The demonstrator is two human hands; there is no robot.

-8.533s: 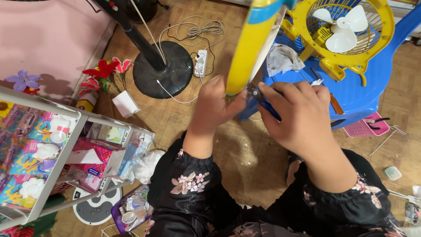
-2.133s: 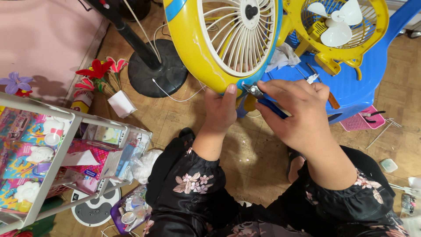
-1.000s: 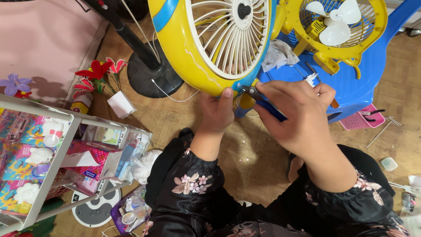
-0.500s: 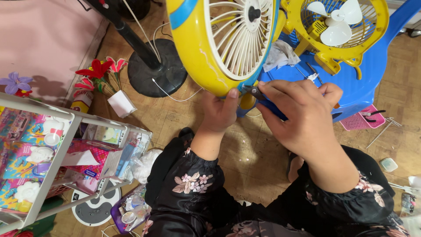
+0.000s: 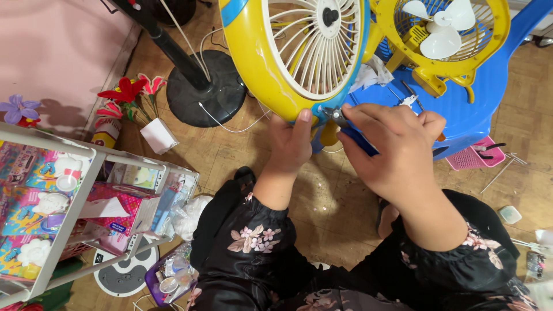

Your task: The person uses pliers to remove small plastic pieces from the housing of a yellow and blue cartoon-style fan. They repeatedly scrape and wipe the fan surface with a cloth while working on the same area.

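A yellow fan head [image 5: 259, 55] with a white grille and a blue rim band tilts toward me at the top centre. My left hand [image 5: 291, 144] grips its lower rim, thumb up on the yellow edge. My right hand [image 5: 394, 152] holds blue-handled pliers [image 5: 357, 138], whose metal tip touches the rim's bottom next to the left thumb. Behind sits a second yellow fan [image 5: 443, 40] with white blades, resting on a blue plastic chair [image 5: 478, 109].
A black stand-fan base [image 5: 201, 92] and pole stand at the upper left with white cords. A white wire shelf [image 5: 75, 201] of colourful boxes fills the left. Artificial flowers [image 5: 124, 95], a pink basket [image 5: 475, 155] and small tools lie on the wooden floor.
The fan head has turned from edge-on to face-on, then shifted slightly right. Both hands stay at its lower rim, the pliers still at the same spot.
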